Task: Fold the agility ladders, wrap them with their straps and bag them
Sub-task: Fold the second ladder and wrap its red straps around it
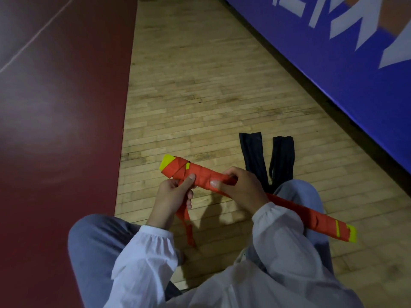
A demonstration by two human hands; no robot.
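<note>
Agility ladder (204, 176), folded into one long flat bundle of yellow rungs bound in orange webbing, is held up between both hands, off the wooden floor (189, 85). It runs on a slant: one yellow-tipped end sticks out beyond the left hand (173, 196), and the other passes under the right hand (242, 187) and over the person's right knee (298, 192), ending well behind that hand.

The left hand grips the bundle near its far end – thumb pressed on top, fingers curled underneath. The loose tail of the orange strap (188, 227) hangs from below this hand towards the floor. The right hand is closed round the middle of the bundle, fingers over the top edge and thumb on the near face. The two hands sit close together, with a short wrapped stretch showing between them.

Just beyond the right hand, two black bags (253, 156) lie flat side by side on the floor, slightly apart. Further off on that side stands a blue wall pad (333, 63) with white lettering. Out past the left hand the wood meets a dark red floor surface (55, 130).
</note>
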